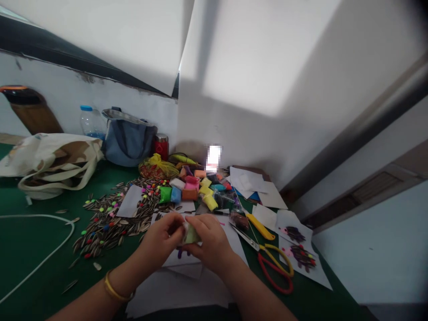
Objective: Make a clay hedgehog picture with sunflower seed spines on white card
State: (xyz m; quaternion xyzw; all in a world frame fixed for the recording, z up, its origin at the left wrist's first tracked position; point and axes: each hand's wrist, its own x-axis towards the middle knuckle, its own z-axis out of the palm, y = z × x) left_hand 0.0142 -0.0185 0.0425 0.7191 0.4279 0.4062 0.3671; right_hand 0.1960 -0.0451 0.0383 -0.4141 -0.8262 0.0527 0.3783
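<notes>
Over the white sheets at the middle of the table, my left hand [164, 236] and my right hand [214, 240] meet around a small pale green packet of modelling clay [192, 235]. The fingertips of my left hand pinch the whitish wrapper at its left end. My right hand wraps the packet from the right, thumb below and fingers above. Part of the packet is hidden by the fingers. Under the hands lies white paper [214, 285] with a purple mark partly covered. Just beyond are several coloured clay packets [190, 193].
Sunflower seeds [110, 232] mixed with coloured pompoms spread at the left. Scissors [267, 256] and a yellow utility knife [261, 226] lie at the right, near decorated paper sheets [317, 276]. Behind stand a blue bag [129, 140], a cream tote [83, 151] and a red flask [161, 147].
</notes>
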